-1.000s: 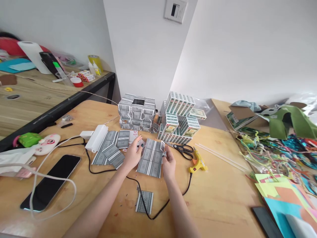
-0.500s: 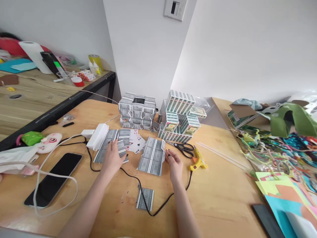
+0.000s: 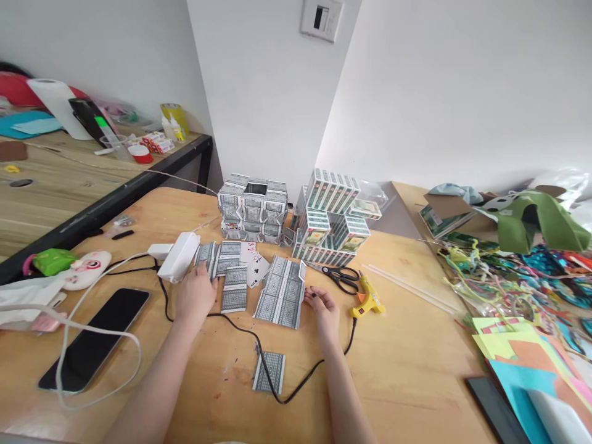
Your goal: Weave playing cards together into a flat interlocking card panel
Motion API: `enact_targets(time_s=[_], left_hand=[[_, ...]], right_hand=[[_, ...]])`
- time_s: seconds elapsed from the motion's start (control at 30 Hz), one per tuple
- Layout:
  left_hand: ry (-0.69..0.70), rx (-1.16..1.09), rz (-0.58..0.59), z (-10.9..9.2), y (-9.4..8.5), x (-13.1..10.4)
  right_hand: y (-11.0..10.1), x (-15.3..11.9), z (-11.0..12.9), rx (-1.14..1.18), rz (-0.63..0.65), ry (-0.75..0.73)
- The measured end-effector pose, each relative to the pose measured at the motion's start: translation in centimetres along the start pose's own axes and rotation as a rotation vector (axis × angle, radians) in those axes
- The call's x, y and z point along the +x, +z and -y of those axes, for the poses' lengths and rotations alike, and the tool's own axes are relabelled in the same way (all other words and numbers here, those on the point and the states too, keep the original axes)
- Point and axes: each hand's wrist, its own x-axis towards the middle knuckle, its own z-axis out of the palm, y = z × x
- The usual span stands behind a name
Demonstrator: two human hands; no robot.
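Note:
My left hand (image 3: 197, 299) is at a patterned playing-card panel (image 3: 206, 254) beside a white adapter. Its fingers and thumb span the panel's near end, and my hand covers part of it. A small two-card piece (image 3: 234, 290) lies just right of my thumb. My right hand (image 3: 325, 311) rests with loosely curled fingers beside the right edge of a larger card panel (image 3: 279, 293), which has a folded flap at its upper right corner. I see nothing between those fingers. Face-up playing cards (image 3: 256, 269) lie between the panels, next to another card piece (image 3: 229, 256).
A hollow card structure (image 3: 253, 209) and stacked card boxes (image 3: 330, 216) stand at the back. Black scissors (image 3: 342, 279) and a yellow glue gun (image 3: 369, 299) lie right. The black cable (image 3: 254, 333) crosses a card piece (image 3: 269, 372) in front. A phone (image 3: 95, 339) lies left.
My left hand has moved left, and the panel under it now shows less of its surface. The small two-card piece is now uncovered. My right hand has barely moved.

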Motion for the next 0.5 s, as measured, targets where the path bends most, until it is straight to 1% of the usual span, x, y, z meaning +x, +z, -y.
enact_targets(time_s=[0.1,0.17,0.23,0.27,0.33,0.37,0.4,0.43,0.47,0.5], left_hand=[[0.0,0.038,0.064,-0.3,-1.0,0.5],[-0.026,0.036,0.078,-0.2,-1.7,0.9],[-0.059,-0.019,0.048,-0.3,-2.5,1.0],[-0.07,-0.07,0.014,-0.6,-2.9,0.9],[-0.067,-0.247,-0.066,-1.6,-3.8,0.2],[-0.06,-0.383,-0.089,-2.3,-4.2,-0.3],[-0.047,-0.541,-0.08,-3.2,-4.5,-0.9],[-0.026,-0.72,-0.041,-4.2,-4.8,-1.5],[0.01,-0.893,0.036,-5.3,-5.0,-2.1],[0.062,-1.062,0.148,-6.4,-5.1,-2.8]], right_hand=[[0.0,-0.1,0.1,-0.022,0.005,-0.008],[-0.1,0.0,0.0,-0.024,-0.005,-0.011],[-0.2,0.1,0.1,-0.006,-0.021,-0.009],[-0.2,0.0,0.3,0.001,-0.026,-0.005],[0.0,-0.2,1.0,-0.008,-0.02,-0.001],[0.2,-0.5,1.5,-0.027,-0.005,-0.003],[0.6,-0.8,2.2,-0.057,0.017,-0.009],[1.1,-1.2,2.9,-0.082,0.05,-0.02],[1.7,-1.7,3.7,-0.107,0.088,-0.024],[2.3,-2.1,4.4,-0.139,0.133,-0.025]])
